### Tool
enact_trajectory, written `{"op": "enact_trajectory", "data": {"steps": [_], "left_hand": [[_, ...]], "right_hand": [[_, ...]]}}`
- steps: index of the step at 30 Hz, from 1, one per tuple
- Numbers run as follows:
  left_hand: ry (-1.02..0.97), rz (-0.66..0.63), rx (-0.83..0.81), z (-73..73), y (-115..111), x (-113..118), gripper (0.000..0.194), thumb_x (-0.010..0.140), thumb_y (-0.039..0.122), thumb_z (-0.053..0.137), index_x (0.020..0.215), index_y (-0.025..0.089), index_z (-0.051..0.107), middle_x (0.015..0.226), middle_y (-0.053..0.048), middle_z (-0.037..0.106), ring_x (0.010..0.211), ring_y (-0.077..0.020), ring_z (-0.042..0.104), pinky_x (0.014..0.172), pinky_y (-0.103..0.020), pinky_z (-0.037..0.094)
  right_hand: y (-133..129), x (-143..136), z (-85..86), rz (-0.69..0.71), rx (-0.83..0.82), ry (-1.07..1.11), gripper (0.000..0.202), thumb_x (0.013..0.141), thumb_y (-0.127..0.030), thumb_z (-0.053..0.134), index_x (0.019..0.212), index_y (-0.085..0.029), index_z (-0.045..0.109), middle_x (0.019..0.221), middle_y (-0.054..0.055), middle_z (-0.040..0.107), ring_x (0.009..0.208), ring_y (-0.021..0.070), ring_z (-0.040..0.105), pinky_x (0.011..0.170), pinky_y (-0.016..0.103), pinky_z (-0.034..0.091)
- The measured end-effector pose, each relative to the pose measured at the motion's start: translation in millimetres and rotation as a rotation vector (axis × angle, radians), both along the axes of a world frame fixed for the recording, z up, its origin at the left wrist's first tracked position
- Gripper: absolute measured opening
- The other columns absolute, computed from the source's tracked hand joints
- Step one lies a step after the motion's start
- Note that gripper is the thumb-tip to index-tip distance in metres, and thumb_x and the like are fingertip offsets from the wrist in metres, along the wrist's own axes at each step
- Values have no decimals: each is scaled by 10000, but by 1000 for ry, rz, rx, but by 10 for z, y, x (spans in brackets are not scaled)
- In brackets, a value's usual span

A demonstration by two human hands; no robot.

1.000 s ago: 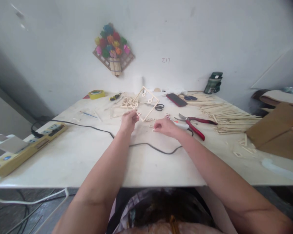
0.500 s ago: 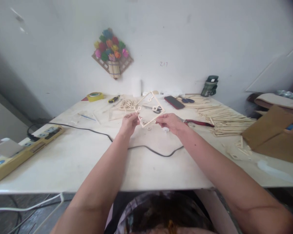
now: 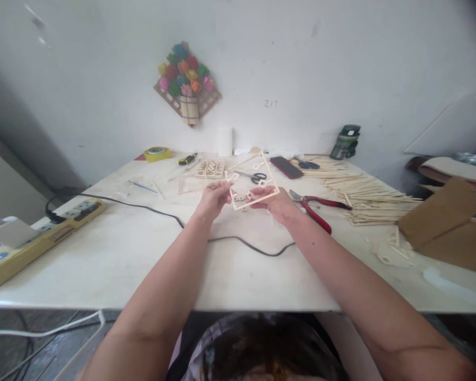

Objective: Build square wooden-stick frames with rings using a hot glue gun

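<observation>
A square frame of thin pale wooden sticks is held up above the table, tilted, with small square wooden rings along its inner sides. My left hand is closed at its left corner, fingertips pinching the stick. At the lower right edge, my right hand grips the frame, its fingers reaching behind the stick. Through the opening, black-handled scissors show on the table. Red-handled pruning shears lie just right of my right hand. A small lattice of wooden pieces rests behind my left hand.
Piled wooden sticks and a cardboard box occupy the right side. A phone, yellow tape roll and utility knife lie toward the back. A black cable runs from the power strip across the table.
The frame has turned and shifted slightly right in my hands. My right hand has moved its fingers further behind the lower edge, and more of the pruning shears shows.
</observation>
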State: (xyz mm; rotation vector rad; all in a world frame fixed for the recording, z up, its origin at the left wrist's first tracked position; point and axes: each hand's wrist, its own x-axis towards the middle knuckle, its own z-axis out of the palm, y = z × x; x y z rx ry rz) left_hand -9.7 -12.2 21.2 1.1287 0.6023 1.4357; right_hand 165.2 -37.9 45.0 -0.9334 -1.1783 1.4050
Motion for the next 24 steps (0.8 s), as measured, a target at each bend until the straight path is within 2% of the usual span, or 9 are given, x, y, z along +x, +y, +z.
{"op": "enact_trajectory", "data": {"steps": [5, 13, 19, 24], "left_hand": [[-3, -2, 7, 2, 0, -5, 210, 604, 279, 693, 639, 108, 576, 509, -13, 584, 372, -49, 462, 380, -162, 334], [2, -15, 1, 11, -13, -2, 202, 605, 270, 691, 632, 110, 572, 523, -25, 600, 375, -52, 468, 385, -166, 336], [19, -12, -13, 8, -11, -5, 219, 598, 287, 698, 633, 109, 575, 528, -27, 599, 377, -51, 469, 384, -168, 335], [4, -12, -9, 1, -6, -11, 206, 600, 274, 697, 649, 107, 587, 507, -20, 584, 391, -59, 484, 381, -163, 336]], "right_hand": [[37, 14, -51, 7, 3, -12, 140, 585, -35, 663, 705, -106, 650, 633, 59, 670, 630, 184, 658, 613, 289, 562], [3, -1, -38, -19, 39, -24, 132, 566, -45, 669, 667, -126, 645, 647, 42, 665, 622, 177, 653, 558, 268, 547], [-8, -6, -13, -65, 51, -91, 122, 539, -93, 681, 639, -139, 629, 612, 18, 641, 509, 118, 598, 391, 193, 461], [-19, 5, -4, -90, 57, -112, 154, 548, -138, 677, 690, -146, 618, 574, -11, 608, 418, 78, 517, 317, 176, 386]]}}
